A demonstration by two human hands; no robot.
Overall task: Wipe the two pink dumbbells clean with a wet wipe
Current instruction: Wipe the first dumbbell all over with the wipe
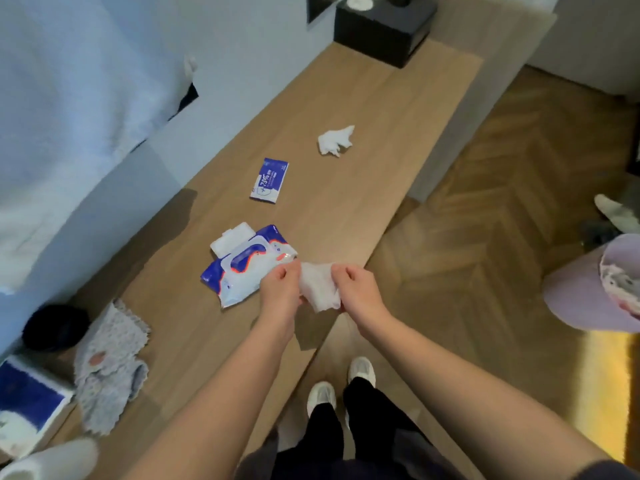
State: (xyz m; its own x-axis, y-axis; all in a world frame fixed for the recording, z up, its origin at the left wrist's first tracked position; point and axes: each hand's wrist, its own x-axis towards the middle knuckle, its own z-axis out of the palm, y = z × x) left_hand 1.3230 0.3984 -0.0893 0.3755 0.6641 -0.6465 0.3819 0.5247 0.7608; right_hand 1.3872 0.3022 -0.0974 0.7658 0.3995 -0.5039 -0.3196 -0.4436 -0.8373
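A white wet wipe [317, 287] is stretched between my two hands above the front edge of the wooden bench [346, 209]. My left hand [280, 289] pinches its left side and my right hand [358, 289] pinches its right side. Just left of my hands lies the blue and white wet wipe pack [242, 268] with its lid flipped open. No pink dumbbell is in view.
A small blue wipe sachet [269, 180] and a crumpled white wipe [335, 141] lie farther along the bench. A grey cloth [110, 362], a dark round object [55, 327] and a blue box [27, 400] sit at the near left. A black box [384, 27] stands at the far end.
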